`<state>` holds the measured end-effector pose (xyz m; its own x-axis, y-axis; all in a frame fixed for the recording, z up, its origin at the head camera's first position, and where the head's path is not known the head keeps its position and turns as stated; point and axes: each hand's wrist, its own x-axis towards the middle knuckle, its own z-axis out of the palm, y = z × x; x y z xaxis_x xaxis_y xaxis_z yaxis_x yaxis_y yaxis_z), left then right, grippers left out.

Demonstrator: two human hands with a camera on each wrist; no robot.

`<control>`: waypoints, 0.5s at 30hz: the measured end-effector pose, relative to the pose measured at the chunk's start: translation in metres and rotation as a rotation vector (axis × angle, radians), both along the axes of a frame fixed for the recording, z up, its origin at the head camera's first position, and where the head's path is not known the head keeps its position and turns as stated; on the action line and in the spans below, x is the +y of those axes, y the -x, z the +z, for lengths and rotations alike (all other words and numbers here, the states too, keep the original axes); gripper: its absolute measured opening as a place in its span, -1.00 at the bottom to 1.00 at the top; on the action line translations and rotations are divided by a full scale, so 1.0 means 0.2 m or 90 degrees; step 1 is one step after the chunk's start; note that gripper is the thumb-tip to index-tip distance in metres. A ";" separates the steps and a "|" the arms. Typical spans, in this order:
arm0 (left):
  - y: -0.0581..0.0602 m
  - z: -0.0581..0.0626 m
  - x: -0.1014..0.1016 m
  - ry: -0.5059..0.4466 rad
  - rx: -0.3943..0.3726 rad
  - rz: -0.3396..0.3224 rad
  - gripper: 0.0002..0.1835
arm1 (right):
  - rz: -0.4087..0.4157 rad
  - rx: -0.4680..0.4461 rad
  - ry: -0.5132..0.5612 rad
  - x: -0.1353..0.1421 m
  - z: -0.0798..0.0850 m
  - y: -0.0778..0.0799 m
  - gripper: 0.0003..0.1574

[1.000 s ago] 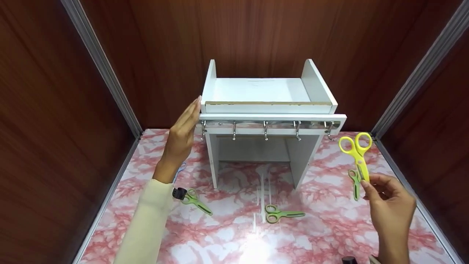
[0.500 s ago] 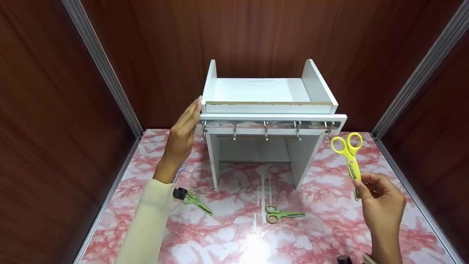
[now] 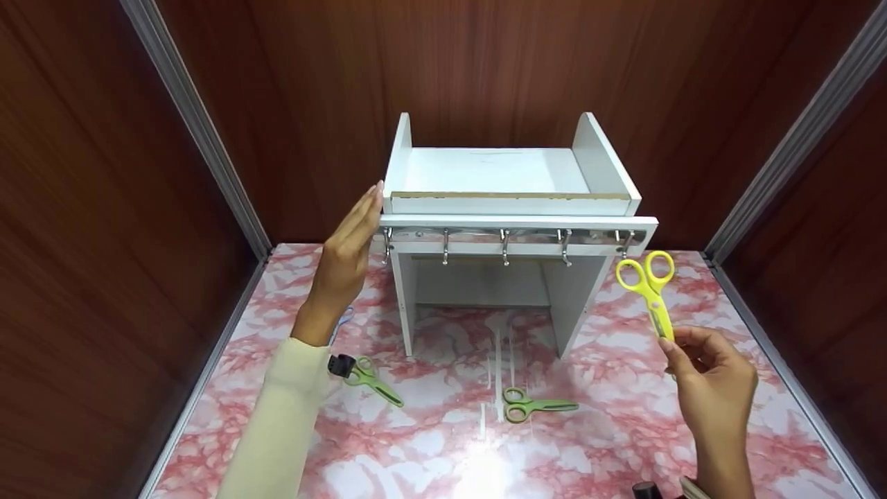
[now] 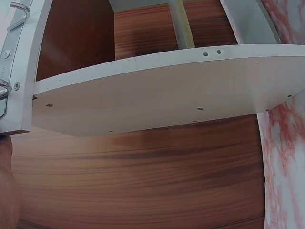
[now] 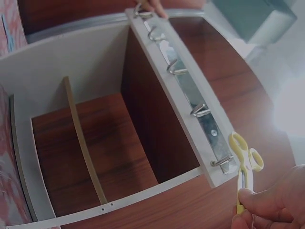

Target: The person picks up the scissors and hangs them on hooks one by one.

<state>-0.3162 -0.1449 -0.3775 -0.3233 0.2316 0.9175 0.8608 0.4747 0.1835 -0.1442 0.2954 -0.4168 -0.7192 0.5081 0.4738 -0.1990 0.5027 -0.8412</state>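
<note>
A white wooden rack point(image 3: 511, 204) stands on the table, with a metal strip of several hooks point(image 3: 506, 239) along its front. My left hand point(image 3: 341, 260) rests with straight fingers against the rack's left side, by the end of the hook board. In my right hand point(image 3: 717, 378), yellow scissors point(image 3: 651, 294) are pinched by the blade end, handle loops up. Those loops are close to the rightmost hook point(image 5: 221, 161); the right wrist view does not settle whether they touch.
Green scissors point(image 3: 374, 382) lie left on the marbled table point(image 3: 429, 443), and another green pair point(image 3: 540, 405) lies in front of the rack. Blue scissors point(image 3: 341, 322) are partly hidden behind the left forearm. Something green shows behind the right fingers. Brown panels point(image 3: 485, 62) enclose the space.
My right hand has carried the yellow scissors leftward, toward the rightmost hook. It now covers most of the green scissors behind it. The left hand has stayed on the rack.
</note>
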 end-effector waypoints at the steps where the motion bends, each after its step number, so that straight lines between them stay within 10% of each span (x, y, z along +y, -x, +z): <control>1: 0.00 0.00 0.00 0.000 -0.001 0.000 -0.49 | 0.001 0.001 -0.001 0.00 0.00 0.00 -0.81; 15: 0.00 0.00 0.00 0.001 -0.011 0.001 -0.50 | 0.024 -0.009 -0.005 -0.03 -0.04 0.03 -0.81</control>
<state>-0.3157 -0.1449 -0.3774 -0.3389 0.2332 0.9115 0.8569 0.4766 0.1967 -0.1504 0.2897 -0.4242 -0.7447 0.4766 0.4672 -0.2057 0.5020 -0.8400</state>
